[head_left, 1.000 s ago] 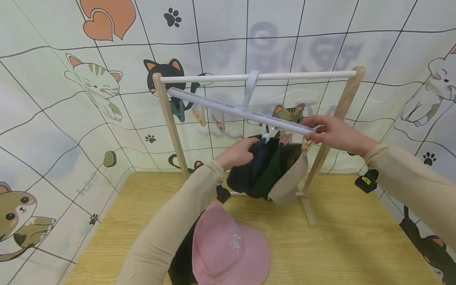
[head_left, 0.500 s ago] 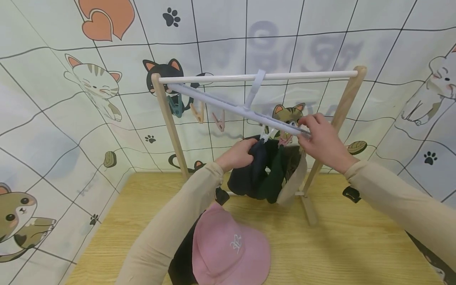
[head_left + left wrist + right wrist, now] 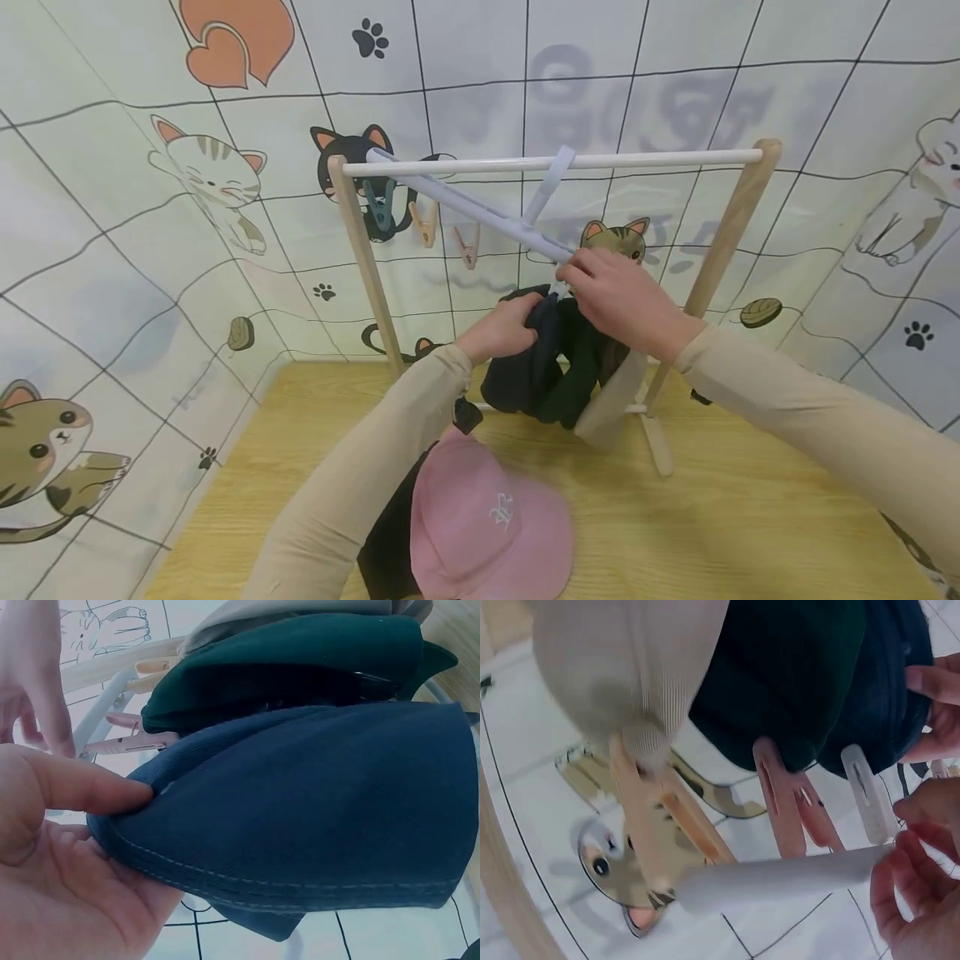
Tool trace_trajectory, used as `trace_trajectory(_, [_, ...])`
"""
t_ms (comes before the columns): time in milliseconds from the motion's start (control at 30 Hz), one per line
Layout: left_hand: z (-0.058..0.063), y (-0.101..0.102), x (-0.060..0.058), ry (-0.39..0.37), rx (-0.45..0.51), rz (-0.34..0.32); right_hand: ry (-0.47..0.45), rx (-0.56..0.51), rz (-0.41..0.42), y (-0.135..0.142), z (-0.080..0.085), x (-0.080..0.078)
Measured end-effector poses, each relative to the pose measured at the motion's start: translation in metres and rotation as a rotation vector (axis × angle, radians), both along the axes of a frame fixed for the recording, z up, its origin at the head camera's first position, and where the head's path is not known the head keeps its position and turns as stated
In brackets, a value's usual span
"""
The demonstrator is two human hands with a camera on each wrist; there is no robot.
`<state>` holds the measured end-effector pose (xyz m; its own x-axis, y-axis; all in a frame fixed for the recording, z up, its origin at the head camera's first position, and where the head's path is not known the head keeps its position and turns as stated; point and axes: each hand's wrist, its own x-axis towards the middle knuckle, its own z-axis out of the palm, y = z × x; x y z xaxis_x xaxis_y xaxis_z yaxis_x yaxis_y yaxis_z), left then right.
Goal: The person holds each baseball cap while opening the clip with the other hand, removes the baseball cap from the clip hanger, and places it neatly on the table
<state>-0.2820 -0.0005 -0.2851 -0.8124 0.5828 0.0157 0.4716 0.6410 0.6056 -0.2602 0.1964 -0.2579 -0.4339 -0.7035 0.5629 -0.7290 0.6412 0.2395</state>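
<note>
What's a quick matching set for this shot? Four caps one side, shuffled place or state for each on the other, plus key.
Things
1. Navy cap
2. Pink cap
3. Green cap
4. Beige cap

Place or state
A. Gripped by a peach clip
B. Off the hanger, down at the wooden tabletop
C. Pinched at its edge by the person's left hand
D. Gripped by a pink clip

Right pairs: 1-C, 2-B, 3-D, 4-A
</note>
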Motion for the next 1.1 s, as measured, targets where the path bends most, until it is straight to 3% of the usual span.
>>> trace_trajectory(233, [-0.001,0.000,0.000,0.022,-0.018,-0.017,0.105,0.266,-0.022,-0.010,0.010,-0.006])
trace_trajectory(567, [0.001,-0.001,0.002,0.041,-0.025,-0.027,0.172,0.431,-0.022,-0.021,0.023,-0.014])
trace_trajectory(867, [0.000,-0.005,0.001,0.052,-0.012,-0.051,0.352,0.654,-0.117,-0.030,0.028,-0.013])
trace_trajectory(1100, [-0.008,-0.008,0.000,-0.006,0.042,-0.051,0.444,0.801,-0.115,-0.031,0.032,-0.016])
